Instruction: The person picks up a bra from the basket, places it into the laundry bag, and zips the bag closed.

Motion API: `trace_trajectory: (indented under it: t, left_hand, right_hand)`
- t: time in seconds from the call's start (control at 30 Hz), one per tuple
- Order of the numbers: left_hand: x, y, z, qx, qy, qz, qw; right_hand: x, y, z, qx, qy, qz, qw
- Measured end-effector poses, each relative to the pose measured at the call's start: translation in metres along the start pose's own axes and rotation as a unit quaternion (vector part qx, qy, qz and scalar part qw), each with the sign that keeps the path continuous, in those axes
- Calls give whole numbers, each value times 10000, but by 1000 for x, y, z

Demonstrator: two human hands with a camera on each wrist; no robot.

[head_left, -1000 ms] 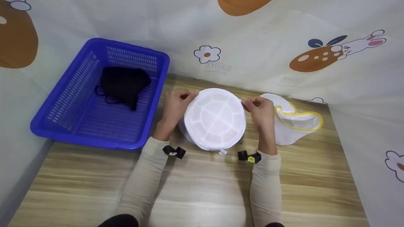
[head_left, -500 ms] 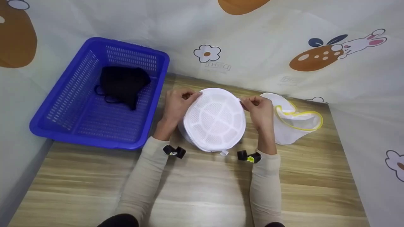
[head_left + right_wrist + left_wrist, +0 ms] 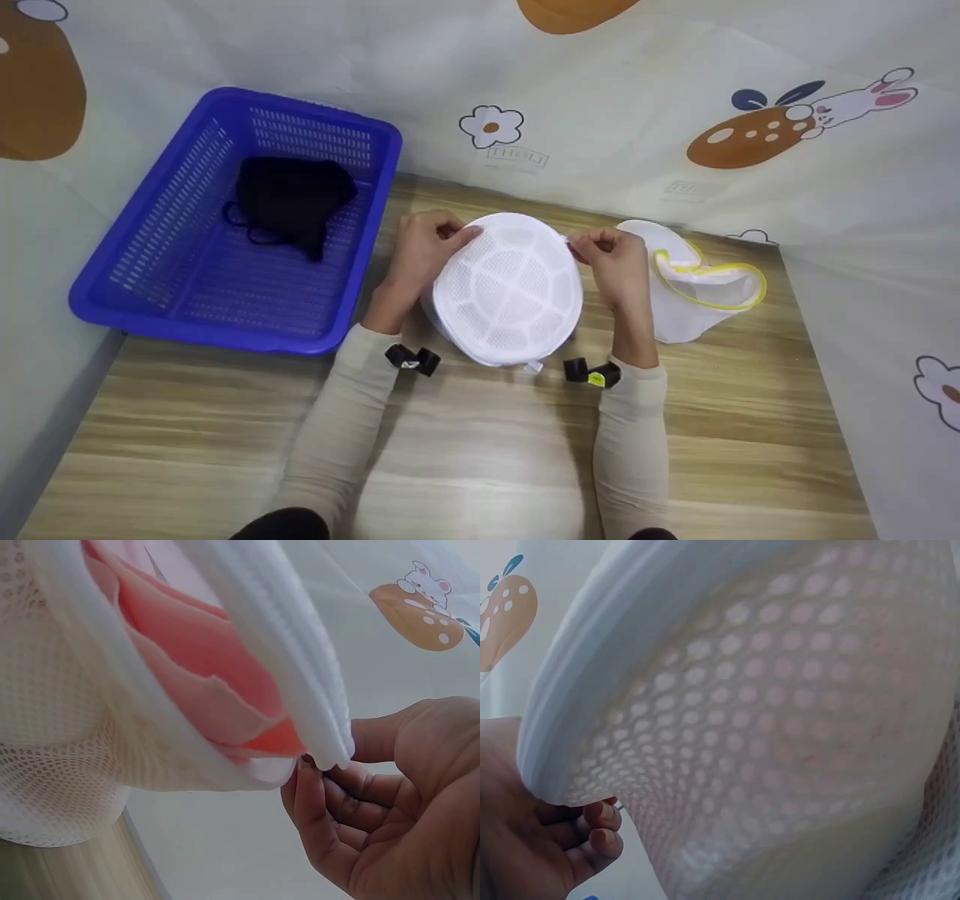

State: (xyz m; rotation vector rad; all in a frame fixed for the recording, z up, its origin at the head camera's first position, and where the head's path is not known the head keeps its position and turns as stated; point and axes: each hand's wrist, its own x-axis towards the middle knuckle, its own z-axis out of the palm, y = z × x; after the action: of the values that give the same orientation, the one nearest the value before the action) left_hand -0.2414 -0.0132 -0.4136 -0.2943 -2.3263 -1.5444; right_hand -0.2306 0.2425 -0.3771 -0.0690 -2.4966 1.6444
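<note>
A round white mesh laundry bag point(image 3: 510, 289) stands mid-table with its ribbed top facing up. My left hand point(image 3: 424, 247) pinches the top rim at the far left. At the far right, my right hand point(image 3: 615, 262) pinches the rim between thumb and forefinger; a small white piece shows at the fingertips. Seen from the right wrist, the zip edge gapes and folded pink cloth point(image 3: 202, 667) lies inside. From the left wrist, pink shows faintly through the mesh wall point(image 3: 765, 705). A small white tab point(image 3: 533, 367) hangs at the bag's near edge.
On the left stands a blue plastic basket point(image 3: 255, 341) with a black cloth item point(image 3: 292, 199) with thin loops inside. A white bag with yellow trim point(image 3: 697, 300) slumps at the right. Patterned sheeting point(image 3: 600, 127) walls the wooden table's point(image 3: 480, 465) back and sides.
The top of the laundry bag has shifted slightly towards me. My left thumb has slid a little right along the rim, and the right hand has moved slightly left.
</note>
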Motion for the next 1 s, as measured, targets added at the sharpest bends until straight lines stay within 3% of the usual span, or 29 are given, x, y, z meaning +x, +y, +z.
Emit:
trace_trajectory:
  t: [0.13,0.33,1.0]
  left_hand:
    - [0,-2,0,-3,-3,123,9999]
    - [-1,-1,0,-33,89,-22,10000]
    - [-1,-1,0,31,408,-347,9986]
  right_hand:
    - [-2,-4,0,-30,14,77,10000]
    - [-3,-9,-2,13,46,371,9993]
    - [0,-1,-2,140,-116,269,9995]
